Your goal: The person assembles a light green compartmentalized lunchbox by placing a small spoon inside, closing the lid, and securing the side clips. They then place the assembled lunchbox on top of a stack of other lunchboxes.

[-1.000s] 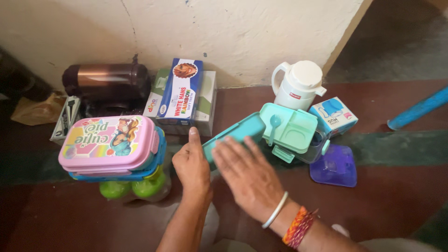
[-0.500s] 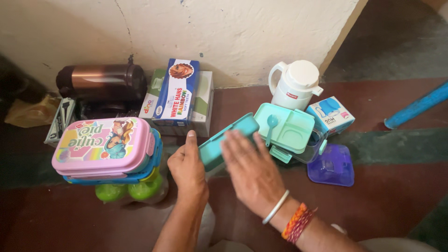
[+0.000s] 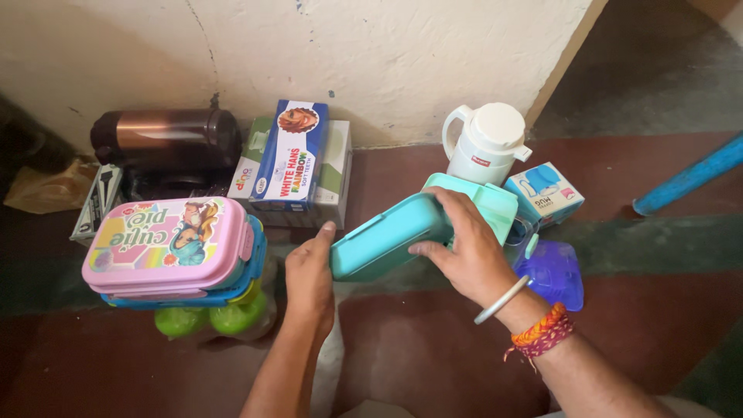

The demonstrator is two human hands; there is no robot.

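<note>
The right hand [image 3: 464, 255] has now closed over the teal lunch box [image 3: 387, 241], tilting it up beside the white jug [image 3: 486, 147], while the left hand [image 3: 309, 279] only touches its end with open fingers.

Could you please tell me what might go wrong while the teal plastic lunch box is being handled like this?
The right hand grips the tilted teal plastic lunch box from above, while the left hand only touches its corner, so it might slip. A swing could knock the white lidded plastic jug just behind it. The pink cartoon lunch box sits stacked over green round containers and may topple if bumped.
</note>
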